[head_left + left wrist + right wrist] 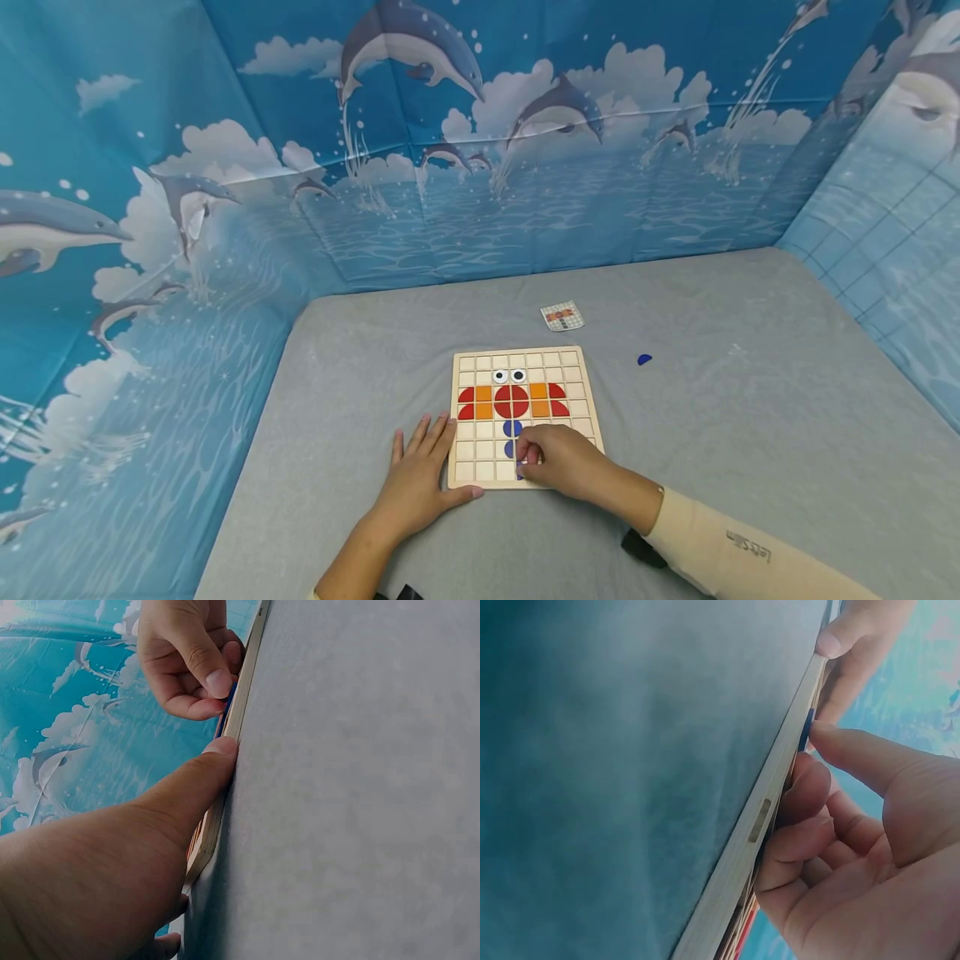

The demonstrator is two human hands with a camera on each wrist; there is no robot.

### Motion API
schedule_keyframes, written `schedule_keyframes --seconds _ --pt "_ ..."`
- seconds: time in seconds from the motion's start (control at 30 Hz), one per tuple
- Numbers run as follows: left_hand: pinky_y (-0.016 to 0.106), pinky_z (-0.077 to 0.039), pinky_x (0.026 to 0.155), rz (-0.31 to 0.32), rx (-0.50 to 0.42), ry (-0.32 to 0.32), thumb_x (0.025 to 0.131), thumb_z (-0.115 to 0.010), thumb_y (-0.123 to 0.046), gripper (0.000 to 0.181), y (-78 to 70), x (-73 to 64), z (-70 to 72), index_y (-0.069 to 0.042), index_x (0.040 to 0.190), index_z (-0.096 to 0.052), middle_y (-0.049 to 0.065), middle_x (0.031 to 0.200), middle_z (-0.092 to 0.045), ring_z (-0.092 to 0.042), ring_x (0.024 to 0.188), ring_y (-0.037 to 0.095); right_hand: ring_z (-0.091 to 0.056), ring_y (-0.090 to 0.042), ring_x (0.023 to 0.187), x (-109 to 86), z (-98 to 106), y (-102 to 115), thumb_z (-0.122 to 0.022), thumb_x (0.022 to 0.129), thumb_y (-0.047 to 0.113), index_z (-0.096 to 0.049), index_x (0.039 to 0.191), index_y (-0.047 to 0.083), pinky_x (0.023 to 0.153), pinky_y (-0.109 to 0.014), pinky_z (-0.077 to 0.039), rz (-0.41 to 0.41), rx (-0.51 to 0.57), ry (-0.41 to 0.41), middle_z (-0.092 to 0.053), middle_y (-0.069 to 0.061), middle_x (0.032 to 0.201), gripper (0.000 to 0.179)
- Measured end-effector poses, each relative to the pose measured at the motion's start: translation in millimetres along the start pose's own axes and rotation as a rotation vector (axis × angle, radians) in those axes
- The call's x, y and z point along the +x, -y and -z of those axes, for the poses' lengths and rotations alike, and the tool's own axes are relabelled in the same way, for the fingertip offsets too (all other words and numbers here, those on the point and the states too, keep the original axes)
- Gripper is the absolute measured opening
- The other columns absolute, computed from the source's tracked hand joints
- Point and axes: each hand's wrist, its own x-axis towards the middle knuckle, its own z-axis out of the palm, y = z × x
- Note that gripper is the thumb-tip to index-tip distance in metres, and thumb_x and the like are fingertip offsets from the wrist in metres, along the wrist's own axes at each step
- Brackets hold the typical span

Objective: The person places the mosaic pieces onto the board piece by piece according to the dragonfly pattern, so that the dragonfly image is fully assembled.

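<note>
A square wooden grid board lies on the grey cloth, with red, orange and blue flat pieces and two eye pieces set in its cells. My left hand steadies the board's near left corner, fingers spread along the left side and the thumb against the front edge. Over the lower middle cells, my right hand pinches a small blue piece between thumb and curled index finger, right at the board's surface. Blue pieces run down the column above it, partly covered by the right hand's fingers.
One loose blue half-round piece lies on the cloth to the right of the board. Behind the board is a small picture card showing a similar pattern. A dolphin-print curtain encloses the back and sides of the grey surface.
</note>
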Motion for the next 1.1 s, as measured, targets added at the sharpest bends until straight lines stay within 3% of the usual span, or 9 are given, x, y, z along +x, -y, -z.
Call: schedule_keyframes --seconds 0.23,0.6,0.8,1.1 --pt "0.070 -0.006 0.121 0.011 0.004 0.008 0.079 -0.068 -0.075 0.108 0.3 -0.2 -0.1 -0.017 0.161 -0.028 0.003 0.169 -0.026 -0.017 0.158 0.034 -0.049 -0.003 0.062 1.0 10.8 -0.3 -0.077 0.089 0.019 -0.067 0.090 0.018 0.056 -0.020 -0.042 -0.019 0.077 -0.045 -0.055 0.010 0.071 0.010" --pt "0.070 -0.005 0.121 0.017 -0.001 0.008 0.079 -0.069 -0.073 0.109 -0.5 0.4 0.5 -0.016 0.161 -0.028 0.004 0.169 -0.025 -0.016 0.158 0.034 -0.054 -0.014 0.070 5.8 59.6 -8.7 -0.073 0.093 0.019 -0.068 0.112 0.010 0.060 -0.021 -0.047 -0.103 0.234 -0.204 -0.062 0.001 0.083 0.021" --pt "0.071 -0.005 0.120 0.015 -0.005 0.009 0.079 -0.070 -0.073 0.108 0.4 0.8 -1.0 -0.016 0.161 -0.028 0.004 0.169 -0.026 -0.016 0.158 0.034 -0.056 -0.016 0.074 9.4 81.3 -31.9 -0.072 0.095 0.022 -0.065 0.118 0.008 0.064 -0.022 -0.050 -0.130 0.273 -0.312 -0.063 -0.005 0.092 0.028" --pt "0.071 -0.005 0.120 0.007 -0.001 0.003 0.078 -0.070 -0.072 0.108 1.1 1.5 -2.3 -0.015 0.161 -0.029 0.004 0.168 -0.027 -0.017 0.158 0.035 -0.060 -0.018 0.077 11.2 116.9 -67.5 -0.064 0.100 0.028 -0.063 0.124 0.008 0.065 -0.025 -0.050 -0.244 0.211 -0.424 -0.062 -0.010 0.101 0.032"
